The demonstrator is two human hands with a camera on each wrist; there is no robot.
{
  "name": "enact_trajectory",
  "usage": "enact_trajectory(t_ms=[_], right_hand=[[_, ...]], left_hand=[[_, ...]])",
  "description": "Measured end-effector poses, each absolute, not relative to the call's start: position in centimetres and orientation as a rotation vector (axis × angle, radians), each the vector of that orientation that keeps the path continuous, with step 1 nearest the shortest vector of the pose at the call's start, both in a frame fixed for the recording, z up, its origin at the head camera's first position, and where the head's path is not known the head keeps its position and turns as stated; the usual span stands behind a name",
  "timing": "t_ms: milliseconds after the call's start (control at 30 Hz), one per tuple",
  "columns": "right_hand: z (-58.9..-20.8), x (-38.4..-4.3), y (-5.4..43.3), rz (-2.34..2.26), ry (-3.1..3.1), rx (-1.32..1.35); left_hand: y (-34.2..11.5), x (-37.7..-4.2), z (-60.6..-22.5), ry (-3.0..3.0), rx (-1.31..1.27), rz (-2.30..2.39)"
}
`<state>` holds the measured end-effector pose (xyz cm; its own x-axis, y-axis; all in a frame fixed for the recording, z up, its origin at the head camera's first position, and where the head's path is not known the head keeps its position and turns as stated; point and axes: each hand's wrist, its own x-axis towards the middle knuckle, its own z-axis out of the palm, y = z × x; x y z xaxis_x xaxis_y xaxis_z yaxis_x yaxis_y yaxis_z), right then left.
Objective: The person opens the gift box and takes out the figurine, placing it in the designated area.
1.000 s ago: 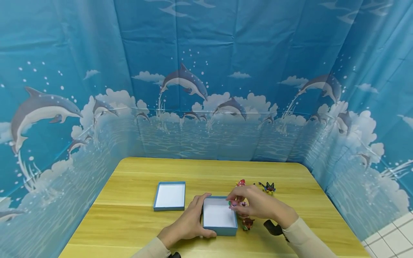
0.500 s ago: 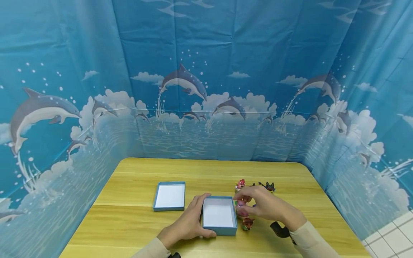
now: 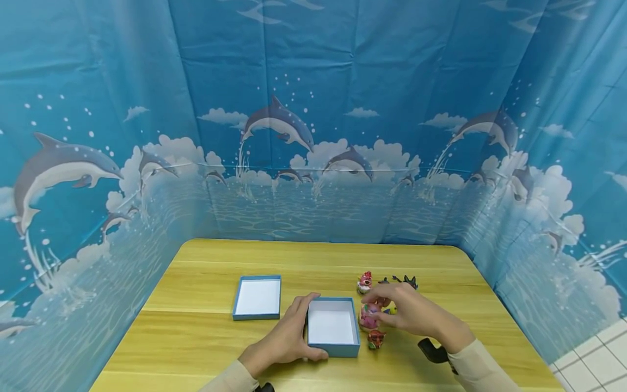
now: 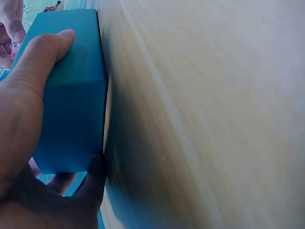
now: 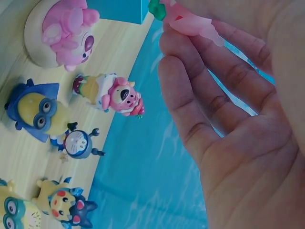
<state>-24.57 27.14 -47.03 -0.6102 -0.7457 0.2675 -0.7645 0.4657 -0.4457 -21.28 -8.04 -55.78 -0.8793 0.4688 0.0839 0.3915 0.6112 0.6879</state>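
My left hand grips a blue open-topped box with a white inside. Its thumb presses the front wall and the other fingers reach along the left side, as the left wrist view also shows. To the right of the box, my right hand pinches a small translucent pink figurine with a green part; the hand hides some of it. Below that hand stands a pink bear figurine in a pale round base. A reddish-brown figurine stands nearer the front, beside the box.
A shallow blue lid, white inside up, lies left of the box. Behind my right hand are a strawberry-hatted bear figurine, a dark-eared yellow figurine and a blue-caped minion figurine. A dolphin-print curtain surrounds the wooden table.
My right hand has moved right from above the box's edge to over the figurines, still pinching the pink figurine. My left hand and the box have stayed put.
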Motion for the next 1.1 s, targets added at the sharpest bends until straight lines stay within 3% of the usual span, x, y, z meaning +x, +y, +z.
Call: enact_trajectory(t_ms=[1100], right_hand=[[-48.8, -24.1, 30.1, 0.903, -2.741, 1.263]], left_hand=[[-8.1, -21.7, -56.2, 2.708, 0.705, 1.135]])
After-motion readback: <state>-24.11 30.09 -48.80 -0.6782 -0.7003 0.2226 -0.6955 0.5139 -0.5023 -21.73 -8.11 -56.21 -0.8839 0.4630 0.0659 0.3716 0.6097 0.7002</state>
